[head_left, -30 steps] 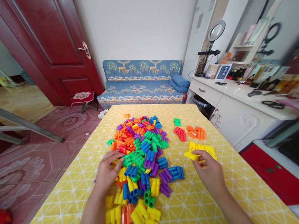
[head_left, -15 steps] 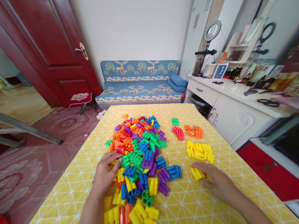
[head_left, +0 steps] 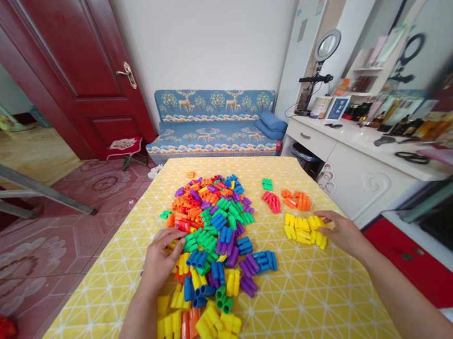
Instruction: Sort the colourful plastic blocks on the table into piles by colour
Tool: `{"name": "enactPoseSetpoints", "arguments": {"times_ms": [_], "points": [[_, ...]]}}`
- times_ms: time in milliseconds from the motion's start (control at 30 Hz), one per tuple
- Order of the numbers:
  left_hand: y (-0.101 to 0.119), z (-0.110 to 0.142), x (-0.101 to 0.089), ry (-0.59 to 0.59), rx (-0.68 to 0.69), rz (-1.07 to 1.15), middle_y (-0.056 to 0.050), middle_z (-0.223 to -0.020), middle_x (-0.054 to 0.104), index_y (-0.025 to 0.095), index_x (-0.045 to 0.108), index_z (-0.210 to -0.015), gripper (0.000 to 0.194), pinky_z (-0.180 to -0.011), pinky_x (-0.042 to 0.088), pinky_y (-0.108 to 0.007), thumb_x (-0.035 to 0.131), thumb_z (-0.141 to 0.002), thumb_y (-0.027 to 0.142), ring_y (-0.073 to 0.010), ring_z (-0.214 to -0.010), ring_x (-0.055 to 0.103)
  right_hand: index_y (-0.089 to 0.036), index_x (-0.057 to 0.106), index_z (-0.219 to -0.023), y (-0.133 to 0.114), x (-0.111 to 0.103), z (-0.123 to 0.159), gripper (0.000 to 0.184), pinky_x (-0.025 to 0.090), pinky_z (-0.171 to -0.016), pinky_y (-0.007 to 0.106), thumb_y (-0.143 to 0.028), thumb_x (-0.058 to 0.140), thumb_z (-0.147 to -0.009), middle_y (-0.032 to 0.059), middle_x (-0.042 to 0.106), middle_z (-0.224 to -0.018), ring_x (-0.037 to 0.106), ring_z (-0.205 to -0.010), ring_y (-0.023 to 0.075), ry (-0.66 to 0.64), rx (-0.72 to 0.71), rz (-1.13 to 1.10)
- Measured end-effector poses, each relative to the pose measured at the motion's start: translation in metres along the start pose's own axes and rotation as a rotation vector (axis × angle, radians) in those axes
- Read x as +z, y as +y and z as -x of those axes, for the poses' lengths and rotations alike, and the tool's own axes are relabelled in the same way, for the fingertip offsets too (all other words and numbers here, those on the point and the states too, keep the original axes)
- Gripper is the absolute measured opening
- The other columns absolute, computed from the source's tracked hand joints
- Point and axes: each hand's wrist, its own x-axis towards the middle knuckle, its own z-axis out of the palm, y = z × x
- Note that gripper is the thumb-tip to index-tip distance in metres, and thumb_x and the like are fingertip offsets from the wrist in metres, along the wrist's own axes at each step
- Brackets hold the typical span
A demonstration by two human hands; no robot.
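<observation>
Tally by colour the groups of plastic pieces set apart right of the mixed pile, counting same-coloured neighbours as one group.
Green group: 1
Red group: 1
Orange group: 1
Yellow group, beside the right hand: 1
Total: 4 groups; individual pieces overlap too much to count reliably.

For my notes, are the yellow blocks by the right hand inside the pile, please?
Outside: tablecloth separates these yellow blocks from the pile.
</observation>
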Motion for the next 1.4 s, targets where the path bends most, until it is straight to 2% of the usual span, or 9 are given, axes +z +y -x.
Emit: {"name": "enactPoseSetpoints", "arguments": {"times_ms": [300, 467, 567, 633, 733, 900, 1000, 1167, 1400], "points": [[-0.003, 0.001, 0.001, 0.000, -0.012, 0.007, -0.008, -0.100, 0.070, 0.023, 0.075, -0.092, 0.027, -0.094, 0.049, -0.042, 0.061, -0.084, 0.044, -0.0246, -0.101, 0.062, -0.024, 0.069, -0.103, -0.007, -0.001, 0.000, 0.041, 0.053, -0.079, 0.036, -0.019, 0.059, -0.063, 0.0056, 0.072, -0.105, 0.067, -0.087, 0.0232, -0.061, 0.010, -0.040], [-0.003, 0.001, 0.001, 0.007, -0.012, 0.009, -0.008, -0.100, 0.070, 0.023, 0.075, -0.093, 0.026, -0.094, 0.049, -0.042, 0.062, -0.083, 0.043, -0.0249, -0.101, 0.062, -0.022, 0.067, -0.109, 0.002, 0.000, 0.001, 0.044, 0.052, -0.083, 0.036, -0.018, 0.058, -0.066, 0.0059, 0.071, -0.109, 0.067, -0.090, 0.0230, -0.098, 0.007, -0.003], [0.000, 0.001, 0.000, 0.013, -0.008, 0.010, -0.008, -0.099, 0.071, 0.023, 0.075, -0.092, 0.025, -0.093, 0.049, -0.041, 0.062, -0.083, 0.042, -0.0246, -0.100, 0.062, -0.020, 0.066, -0.113, -0.005, 0.000, 0.001, 0.047, 0.050, -0.089, 0.039, -0.014, 0.056, -0.067, 0.0086, 0.070, -0.113, 0.066, -0.098, 0.0249, -0.071, 0.009, 0.070], [0.002, 0.000, 0.000, 0.011, -0.003, 0.013, -0.007, -0.098, 0.071, 0.023, 0.075, -0.092, 0.024, -0.093, 0.049, -0.041, 0.062, -0.083, 0.042, -0.0242, -0.099, 0.063, -0.018, 0.066, -0.113, -0.025, 0.005, 0.003, 0.045, 0.049, -0.091, 0.041, -0.015, 0.056, -0.070, 0.0105, 0.069, -0.113, 0.065, -0.100, 0.0261, -0.021, -0.012, 0.086], [0.005, -0.001, -0.001, 0.012, 0.001, 0.016, -0.007, -0.098, 0.071, 0.023, 0.075, -0.090, 0.023, -0.092, 0.049, -0.040, 0.062, -0.083, 0.041, -0.0237, -0.098, 0.063, -0.020, 0.066, -0.112, -0.081, 0.025, 0.011, 0.038, 0.049, -0.090, 0.041, -0.019, 0.055, -0.076, 0.0090, 0.069, -0.112, 0.065, -0.100, 0.0242, -0.016, -0.147, -0.059], [0.004, 0.000, -0.001, 0.016, 0.009, 0.023, -0.007, -0.098, 0.071, 0.022, 0.075, -0.091, 0.022, -0.092, 0.049, -0.040, 0.061, -0.084, 0.038, -0.0235, -0.098, 0.063, -0.023, 0.068, -0.106, -0.195, 0.074, 0.039, 0.033, 0.047, -0.094, 0.037, -0.012, 0.055, -0.078, 0.0047, 0.068, -0.110, 0.063, -0.102, 0.0200, -0.225, -0.429, -0.325], [0.003, 0.001, -0.001, 0.021, 0.021, 0.018, -0.008, -0.099, 0.071, 0.022, 0.075, -0.092, 0.020, -0.092, 0.049, -0.041, 0.062, -0.084, 0.035, -0.0233, -0.097, 0.063, -0.023, 0.070, -0.101, -0.240, 0.094, 0.060, 0.030, 0.047, -0.089, 0.030, -0.008, 0.059, -0.077, 0.0022, 0.070, -0.102, 0.062, -0.097, 0.0171, -0.389, -0.520, -0.354], [0.003, 0.001, 0.000, 0.034, 0.030, 0.022, -0.008, -0.098, 0.070, 0.022, 0.075, -0.092, 0.017, -0.091, 0.049, -0.040, 0.064, -0.083, 0.032, -0.0231, -0.097, 0.063, -0.025, 0.071, -0.094, -0.264, 0.109, 0.086, 0.024, 0.042, -0.083, 0.026, -0.009, 0.058, -0.082, 0.0003, 0.068, -0.093, 0.059, -0.095, 0.0159, -0.494, -0.645, -0.224], [0.002, 0.001, 0.000, 0.026, 0.027, 0.011, -0.007, -0.100, 0.070, 0.023, 0.075, -0.094, 0.017, -0.091, 0.049, -0.040, 0.063, -0.085, 0.031, -0.0227, -0.098, 0.062, -0.030, 0.068, -0.107, -0.275, 0.109, 0.096, 0.036, 0.036, -0.071, 0.027, -0.007, 0.055, -0.083, 0.0024, 0.055, -0.099, 0.052, -0.093, 0.0168, -0.504, -0.741, 0.025]]}}
